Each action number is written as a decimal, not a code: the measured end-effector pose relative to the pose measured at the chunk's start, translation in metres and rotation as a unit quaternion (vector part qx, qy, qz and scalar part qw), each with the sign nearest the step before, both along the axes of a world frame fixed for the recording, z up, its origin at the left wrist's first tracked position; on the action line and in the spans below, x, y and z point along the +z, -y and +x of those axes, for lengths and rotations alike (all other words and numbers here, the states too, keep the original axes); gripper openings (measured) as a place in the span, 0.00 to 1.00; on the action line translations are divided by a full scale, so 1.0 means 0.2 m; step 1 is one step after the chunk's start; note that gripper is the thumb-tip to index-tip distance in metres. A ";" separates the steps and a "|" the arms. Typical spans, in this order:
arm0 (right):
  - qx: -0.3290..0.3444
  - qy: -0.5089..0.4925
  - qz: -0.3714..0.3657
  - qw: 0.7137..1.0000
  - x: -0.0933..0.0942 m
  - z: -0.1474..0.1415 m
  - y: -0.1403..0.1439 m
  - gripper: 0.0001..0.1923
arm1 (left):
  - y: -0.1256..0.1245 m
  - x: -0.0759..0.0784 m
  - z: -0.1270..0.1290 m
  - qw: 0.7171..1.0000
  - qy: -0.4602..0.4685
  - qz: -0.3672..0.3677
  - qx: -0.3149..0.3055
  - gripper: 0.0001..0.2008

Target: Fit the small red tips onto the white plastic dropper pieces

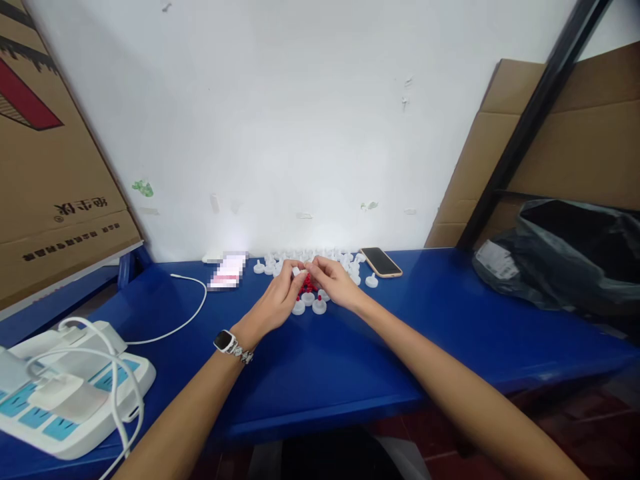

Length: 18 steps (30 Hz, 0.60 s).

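My left hand point(280, 295), with a smartwatch point(225, 341) on its wrist, pinches a white nozzle cap point(296, 271) between thumb and fingers. Right beside it, my right hand point(336, 283) is closed at the fingertips, which meet close to that cap; whatever they hold is too small to make out. Under the hands lies a pile of small red pieces point(308, 285). In front of the pile stand a few round white caps, and one red-tipped cap point(319, 306) is nearest me. Many more white spouted caps point(270, 267) are spread behind the hands, partly hidden by them.
A phone point(381, 262) lies at the back right of the blue table point(320, 380). On the left are a power strip point(145, 383), a white cable point(187, 328) and a blurred-out item point(229, 271). A dark plastic bag point(530, 263) rests at right; cardboard point(65, 160) stands at left.
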State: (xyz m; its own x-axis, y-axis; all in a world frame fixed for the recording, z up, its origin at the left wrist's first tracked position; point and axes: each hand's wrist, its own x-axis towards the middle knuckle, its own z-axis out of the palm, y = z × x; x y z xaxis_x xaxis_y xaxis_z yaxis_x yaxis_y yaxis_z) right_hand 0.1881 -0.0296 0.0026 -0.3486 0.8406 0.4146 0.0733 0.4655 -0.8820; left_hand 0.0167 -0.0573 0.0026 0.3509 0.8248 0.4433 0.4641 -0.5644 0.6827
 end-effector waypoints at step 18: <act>-0.130 0.062 0.127 0.981 0.00 -0.10 0.09 0.20 | -0.01 0.01 0.05 0.997 0.078 0.016 0.004 0.17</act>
